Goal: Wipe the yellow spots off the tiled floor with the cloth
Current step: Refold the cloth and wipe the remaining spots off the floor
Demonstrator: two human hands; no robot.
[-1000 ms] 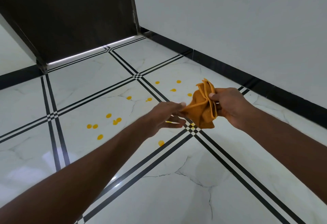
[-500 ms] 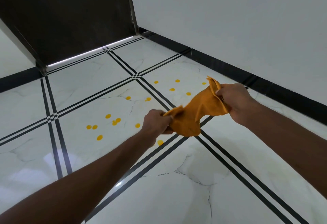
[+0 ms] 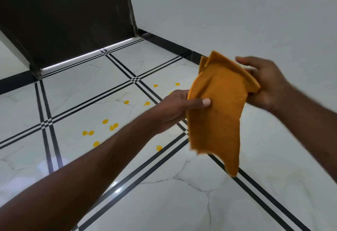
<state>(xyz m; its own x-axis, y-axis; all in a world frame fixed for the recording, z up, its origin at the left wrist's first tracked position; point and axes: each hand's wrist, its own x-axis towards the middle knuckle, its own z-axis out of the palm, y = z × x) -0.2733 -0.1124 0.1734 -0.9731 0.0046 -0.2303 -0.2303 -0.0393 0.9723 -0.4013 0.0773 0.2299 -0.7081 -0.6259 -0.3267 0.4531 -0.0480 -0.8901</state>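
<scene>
We hold a soft orange cloth in the air between our two bare hands, well above the floor. Our left hand pinches its left edge, the thumb laid flat across the front of the fabric and the fingers hidden behind it. Our right hand grasps the folded upper right corner, fingers curled round it. From these two grips the cloth hangs down in a loose, uneven flap whose lowest tip dangles below our right hand.

Under our hands lies the glossy white marble-patterned tiled floor, crossed by double black lines. Beyond and below our left hand, small round yellow spots are scattered on the tiles, some in a cluster to the left of our left forearm, one just beside the black lines under that hand, and a few more farther out past our left hand.

Farther off stand a dark brown door and, behind our right hand, a plain white wall with a black skirting strip.
</scene>
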